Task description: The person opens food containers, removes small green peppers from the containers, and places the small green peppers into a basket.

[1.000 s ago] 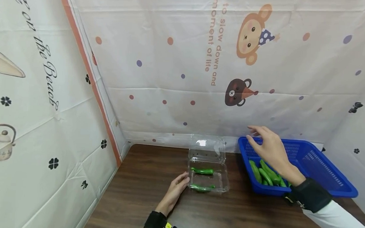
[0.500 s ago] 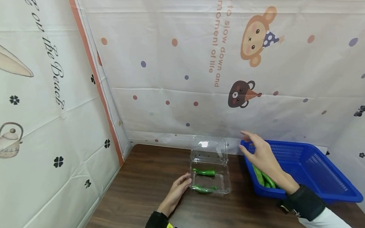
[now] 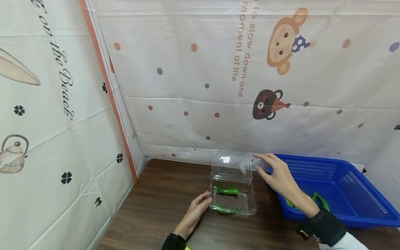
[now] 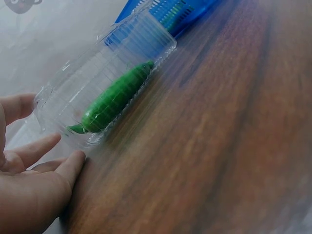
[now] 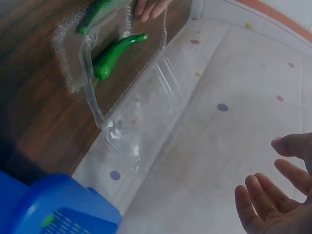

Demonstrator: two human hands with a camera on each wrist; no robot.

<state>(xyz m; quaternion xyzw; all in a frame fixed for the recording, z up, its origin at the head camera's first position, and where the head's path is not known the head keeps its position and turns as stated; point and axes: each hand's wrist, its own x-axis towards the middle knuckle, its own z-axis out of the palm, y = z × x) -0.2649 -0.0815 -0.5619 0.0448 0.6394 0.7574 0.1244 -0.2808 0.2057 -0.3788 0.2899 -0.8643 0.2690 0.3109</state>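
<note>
A clear plastic clamshell box [image 3: 249, 200] stands on the table with its lid [image 3: 232, 173] raised at the back. Inside lie two green peppers, one across the middle [image 3: 226, 191] and one along the front [image 3: 226, 210]. My left hand [image 3: 193, 213] rests its fingertips at the box's left side; the left wrist view shows those loosely extended fingers [image 4: 33, 148] right at the plastic end wall. Beside the lid's right edge hovers my right hand [image 3: 279, 175], its fingers [image 5: 263, 197] spread and bent a little, with nothing between them.
To the right sits a blue plastic basket [image 3: 382, 205] with slotted walls, holding more green peppers [image 3: 320, 201], partly hidden by the right forearm. A printed white cloth [image 3: 188, 84] closes off the back and left of the wooden table [image 3: 171, 183].
My right hand has moved left and down, from above the basket to the lid's right edge. The left hand stays at the box. The whole head view has shifted slightly.
</note>
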